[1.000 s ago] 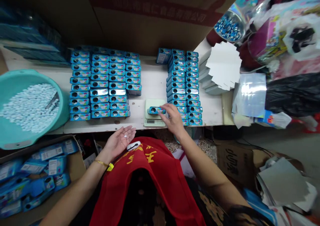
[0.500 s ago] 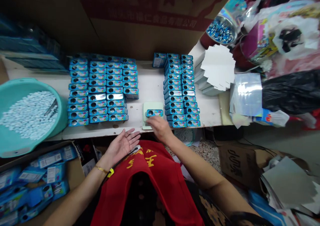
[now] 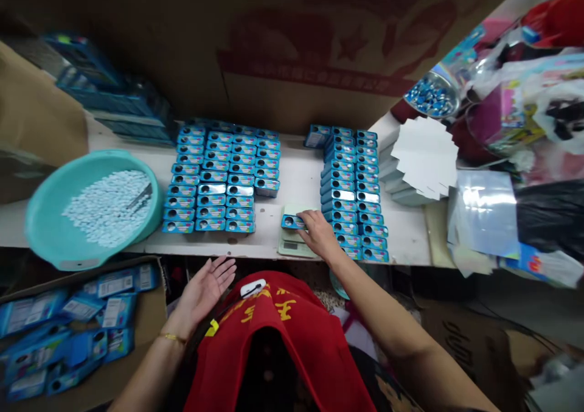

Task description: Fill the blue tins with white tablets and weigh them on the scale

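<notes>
Resting on the scale (image 3: 292, 247), a single blue tin (image 3: 289, 221) lay lengthwise across the platform, window upward. The right hand (image 3: 319, 237) covered the tin's right end with curled fingers. Whether thumb and fingers pinched the tin or merely lay on it could not be told.

Change noted: half a second earlier, the right hand had been off the tin, at the near edge of the scale. It was now back on the tin's right end, as it had been a full second earlier. The tin itself had not left the platform. Judged from this, the weighing step remained in hand, and the tin had not yet been cleared from the scale.

The left hand (image 3: 205, 290) was held near-left of the scale, off the bench (image 3: 296, 174), palm up and fingers spread. It gripped nothing (any loose contents of the palm were too small to make out).

Surroundings, relative to the scale:
- Left: a block of tins (image 3: 219, 181) in neat rows.
- Far left: a teal basin (image 3: 43, 232) of white tablets (image 3: 107, 208).
- Right, just beside: columns of tins (image 3: 353, 193).
- Far right: a stack of white cards (image 3: 426, 153).
- Near-left, below bench level: a carton (image 3: 152, 314) of loose tins.
</notes>
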A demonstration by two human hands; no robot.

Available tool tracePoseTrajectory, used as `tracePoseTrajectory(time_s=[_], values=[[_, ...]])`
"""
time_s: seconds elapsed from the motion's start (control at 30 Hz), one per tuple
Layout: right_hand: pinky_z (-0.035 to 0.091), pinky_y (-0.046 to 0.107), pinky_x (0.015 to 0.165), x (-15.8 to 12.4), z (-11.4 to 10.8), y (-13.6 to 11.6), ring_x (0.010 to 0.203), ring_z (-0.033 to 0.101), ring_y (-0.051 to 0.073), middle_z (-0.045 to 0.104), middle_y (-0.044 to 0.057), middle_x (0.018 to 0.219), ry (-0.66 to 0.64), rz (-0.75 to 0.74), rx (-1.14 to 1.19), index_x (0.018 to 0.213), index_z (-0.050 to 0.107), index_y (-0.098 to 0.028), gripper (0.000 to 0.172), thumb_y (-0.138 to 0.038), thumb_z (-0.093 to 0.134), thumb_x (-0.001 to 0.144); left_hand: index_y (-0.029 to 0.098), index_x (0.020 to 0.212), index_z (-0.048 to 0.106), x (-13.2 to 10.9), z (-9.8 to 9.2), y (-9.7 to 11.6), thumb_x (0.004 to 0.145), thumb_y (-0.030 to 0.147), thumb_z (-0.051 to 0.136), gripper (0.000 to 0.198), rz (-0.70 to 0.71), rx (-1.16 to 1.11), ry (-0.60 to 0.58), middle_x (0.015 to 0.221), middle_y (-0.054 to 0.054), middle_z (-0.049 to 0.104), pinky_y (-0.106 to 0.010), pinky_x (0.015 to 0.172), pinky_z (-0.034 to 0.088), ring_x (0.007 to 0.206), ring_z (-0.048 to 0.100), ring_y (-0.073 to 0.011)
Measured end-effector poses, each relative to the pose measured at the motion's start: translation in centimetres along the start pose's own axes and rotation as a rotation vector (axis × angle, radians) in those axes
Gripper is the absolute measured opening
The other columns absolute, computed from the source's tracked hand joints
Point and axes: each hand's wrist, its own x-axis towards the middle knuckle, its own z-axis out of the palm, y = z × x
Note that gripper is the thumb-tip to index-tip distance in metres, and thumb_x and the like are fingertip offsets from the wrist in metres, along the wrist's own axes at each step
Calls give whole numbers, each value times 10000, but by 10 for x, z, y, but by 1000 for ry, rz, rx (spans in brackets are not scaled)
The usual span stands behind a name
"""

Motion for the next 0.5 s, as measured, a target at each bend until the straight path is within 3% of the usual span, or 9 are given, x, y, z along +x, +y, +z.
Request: tracePoseTrajectory(time_s=[0.17,0.27,0.33,0.4,0.43,0.5], values=[[430,329,760,63,22,-35,931,438,225,526,79,1044,70,13,-25,1139,470,-190,355,-275,499,795,124,1022,574,-8,-21,14,819,215,454,253,100,14,87,1111,-159,581,-371,843,459,1017,554,-228],[445,335,773,89,45,-40,958,448,223,526,88,1069,94,24,-11,1132,488,-184,339,-241,488,798,140,947,593,-8,-29,38,786,177,486,197,303,70,194,976,-121,640,-341,800,474,905,603,-192],[438,352,820,85,53,-34,1013,444,221,519,104,1100,130,-11,24,1107,513,-172,308,-214,464,806,148,925,594,-5,-37,69,757,198,529,187,511,147,277,886,-92,657,-319,786,470,828,616,-166],[430,376,851,62,51,-20,1041,449,226,508,128,1125,195,-62,50,1102,525,-157,306,-220,446,813,163,937,587,-2,-49,109,723,243,575,229,713,278,388,886,-74,655,-309,815,444,845,606,-161],[428,386,860,46,47,-10,1033,463,228,517,128,1114,237,-77,60,1095,533,-162,302,-236,435,819,172,929,585,1,-57,130,707,253,591,236,774,365,469,922,-72,648,-303,848,417,916,585,-168],[434,401,854,14,38,11,1000,500,230,536,111,1092,308,-53,85,1059,560,-200,283,-282,437,818,183,871,585,4,-73,172,658,226,632,222,741,543,622,1017,-84,625,-295,923,341,1134,452,-202]])
